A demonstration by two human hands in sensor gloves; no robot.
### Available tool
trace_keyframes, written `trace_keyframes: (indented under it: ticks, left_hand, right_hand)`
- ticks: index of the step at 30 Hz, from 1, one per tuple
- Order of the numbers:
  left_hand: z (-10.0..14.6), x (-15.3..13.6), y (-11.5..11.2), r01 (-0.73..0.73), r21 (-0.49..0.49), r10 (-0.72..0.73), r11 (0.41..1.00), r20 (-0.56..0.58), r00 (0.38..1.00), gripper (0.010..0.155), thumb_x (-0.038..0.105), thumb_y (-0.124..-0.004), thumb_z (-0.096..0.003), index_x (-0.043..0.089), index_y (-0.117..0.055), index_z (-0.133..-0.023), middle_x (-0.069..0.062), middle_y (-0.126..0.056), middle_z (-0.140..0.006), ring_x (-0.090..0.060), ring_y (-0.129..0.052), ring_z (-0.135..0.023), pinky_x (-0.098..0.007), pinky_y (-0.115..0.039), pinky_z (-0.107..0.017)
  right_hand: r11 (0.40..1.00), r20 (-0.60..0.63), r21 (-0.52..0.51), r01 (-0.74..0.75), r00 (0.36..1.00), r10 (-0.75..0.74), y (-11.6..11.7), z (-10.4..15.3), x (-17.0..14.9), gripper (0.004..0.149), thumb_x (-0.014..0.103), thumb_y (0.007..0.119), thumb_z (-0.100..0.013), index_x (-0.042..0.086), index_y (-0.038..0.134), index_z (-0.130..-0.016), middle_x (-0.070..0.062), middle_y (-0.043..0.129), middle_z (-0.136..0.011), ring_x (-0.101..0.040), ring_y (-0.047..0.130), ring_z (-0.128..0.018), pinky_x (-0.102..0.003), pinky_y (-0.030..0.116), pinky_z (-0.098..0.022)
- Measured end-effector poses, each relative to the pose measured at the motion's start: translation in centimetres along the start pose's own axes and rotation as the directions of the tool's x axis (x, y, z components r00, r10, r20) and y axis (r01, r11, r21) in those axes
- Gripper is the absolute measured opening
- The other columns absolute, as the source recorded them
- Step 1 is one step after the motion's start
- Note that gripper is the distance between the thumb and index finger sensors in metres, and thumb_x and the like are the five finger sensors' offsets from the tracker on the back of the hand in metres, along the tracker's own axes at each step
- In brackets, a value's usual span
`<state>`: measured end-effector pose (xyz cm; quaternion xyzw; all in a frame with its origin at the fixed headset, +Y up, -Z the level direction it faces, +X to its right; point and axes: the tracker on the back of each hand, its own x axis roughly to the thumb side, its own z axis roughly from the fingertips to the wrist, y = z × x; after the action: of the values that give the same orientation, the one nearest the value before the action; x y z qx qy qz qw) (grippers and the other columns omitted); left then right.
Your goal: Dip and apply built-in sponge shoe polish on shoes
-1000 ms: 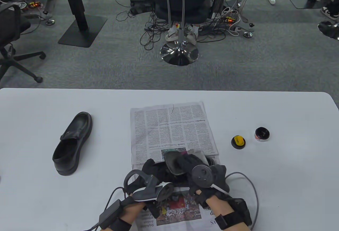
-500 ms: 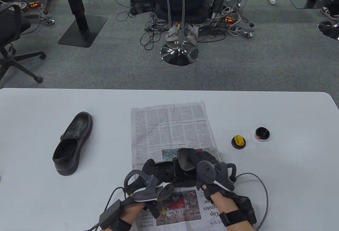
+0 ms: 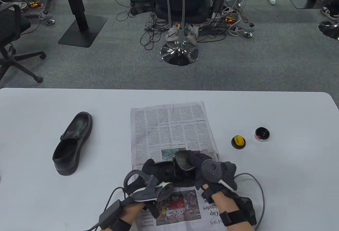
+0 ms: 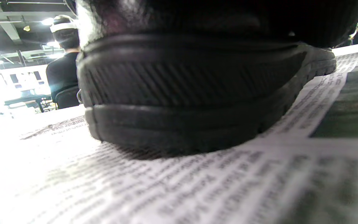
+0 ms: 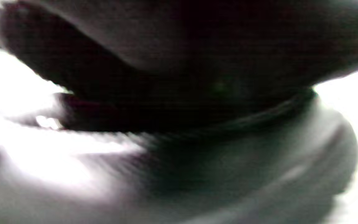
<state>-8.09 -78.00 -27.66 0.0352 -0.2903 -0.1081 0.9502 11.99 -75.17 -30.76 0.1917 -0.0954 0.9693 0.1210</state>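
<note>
Table view: shoe (image 3: 165, 171) lies crosswise on newspaper (image 3: 169, 127); both hands' grip unclear.

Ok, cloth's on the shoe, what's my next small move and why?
Probably keep wiping the cloth across the shoe the left hand steadies on the newspaper; the right hand already presses it there. The other shoe lies untouched.

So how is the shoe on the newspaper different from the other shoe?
The shoe on the newspaper lies sideways across the page, near the table's front edge; the other shoe stands bare on the white table, off to the left.
Both hands, left hand and right hand, are on the first one; nobody touches the other.
Both are black.
</note>
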Motion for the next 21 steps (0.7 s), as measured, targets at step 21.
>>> trace_keyframes:
  ticks: [21]
  left_hand:
    - [0.1,0.0,0.0,-0.003,-0.001,0.003,1.000,-0.004,1.000,0.037,0.068,-0.073,-0.0423,0.047,-0.078,-0.072,0.020,-0.091,-0.069,-0.009,-0.091,-0.061,-0.062,-0.054,-0.076]
  right_hand:
    - [0.795,-0.072,0.154,0.587,0.809,-0.584,-0.5,0.2,-1.2,0.034,0.006,0.088,-0.035,0.019,0.102,-0.064,-0.010,0.098,-0.072,-0.040,0.097,-0.071,-0.051,0.087,-0.047]
